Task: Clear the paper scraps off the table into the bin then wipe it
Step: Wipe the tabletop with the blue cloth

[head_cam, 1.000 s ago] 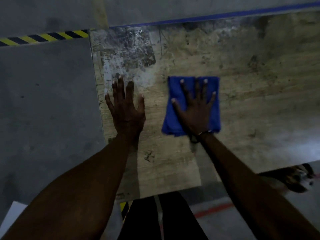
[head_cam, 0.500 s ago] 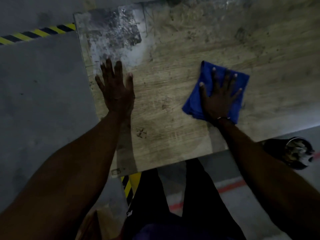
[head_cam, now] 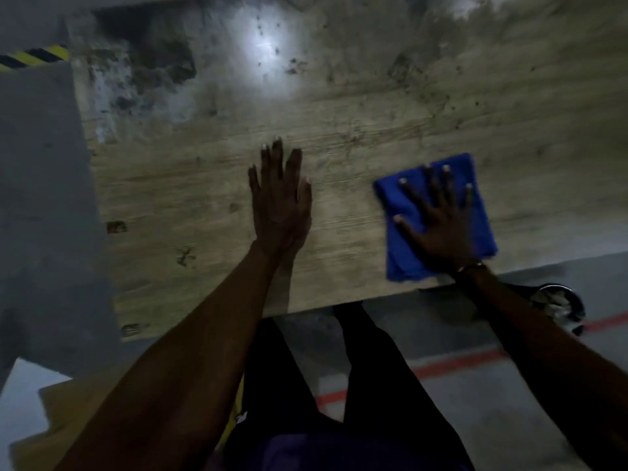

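Observation:
A folded blue cloth (head_cam: pixel 475 185) lies on the worn wooden table (head_cam: pixel 356 107), close to its near edge. My right hand (head_cam: pixel 438 219) presses flat on the cloth with fingers spread. My left hand (head_cam: pixel 280 202) rests flat on the bare table top, fingers straight and together, left of the cloth. A dark bin (head_cam: pixel 557 305) with pale paper scraps inside stands on the floor below the table's near right edge. No scraps show on the table.
Grey floor lies left of the table, with yellow-black hazard tape (head_cam: pixel 32 57) at the far left. Red floor lines (head_cam: pixel 441 367) run under me. A brown cardboard piece (head_cam: pixel 71 413) lies at the lower left. My dark trouser legs stand at the table's near edge.
My right hand has slid the cloth to the right and toward the near edge. My left hand has shifted right along the table. The view has moved right too.

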Available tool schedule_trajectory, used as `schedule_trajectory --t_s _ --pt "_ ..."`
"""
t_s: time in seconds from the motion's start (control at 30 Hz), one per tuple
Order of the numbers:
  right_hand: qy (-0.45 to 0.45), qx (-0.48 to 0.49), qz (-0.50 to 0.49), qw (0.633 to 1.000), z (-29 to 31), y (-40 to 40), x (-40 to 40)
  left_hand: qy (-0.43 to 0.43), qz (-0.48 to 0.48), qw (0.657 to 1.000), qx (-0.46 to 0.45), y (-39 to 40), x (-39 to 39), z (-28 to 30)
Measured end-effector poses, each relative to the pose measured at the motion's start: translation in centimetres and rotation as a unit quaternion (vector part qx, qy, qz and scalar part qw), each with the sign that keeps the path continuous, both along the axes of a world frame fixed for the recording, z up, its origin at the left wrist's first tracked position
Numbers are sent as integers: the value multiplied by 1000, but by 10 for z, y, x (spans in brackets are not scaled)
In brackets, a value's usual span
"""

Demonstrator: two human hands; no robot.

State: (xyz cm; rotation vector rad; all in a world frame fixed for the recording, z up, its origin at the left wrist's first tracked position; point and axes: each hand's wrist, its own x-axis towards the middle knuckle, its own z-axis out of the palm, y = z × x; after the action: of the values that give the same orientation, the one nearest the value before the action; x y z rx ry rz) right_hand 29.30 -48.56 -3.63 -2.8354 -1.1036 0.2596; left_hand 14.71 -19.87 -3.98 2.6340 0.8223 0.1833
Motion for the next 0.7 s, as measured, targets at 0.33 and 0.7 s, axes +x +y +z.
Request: schedule_trajectory --t_s 0.33,0.7 --pt "-26 40 -145 988 -8 99 136 2 144 988 50 19 137 -7" --pt "-22 55 27 998 -15 115 226 -10 172 983 56 18 144 -8"
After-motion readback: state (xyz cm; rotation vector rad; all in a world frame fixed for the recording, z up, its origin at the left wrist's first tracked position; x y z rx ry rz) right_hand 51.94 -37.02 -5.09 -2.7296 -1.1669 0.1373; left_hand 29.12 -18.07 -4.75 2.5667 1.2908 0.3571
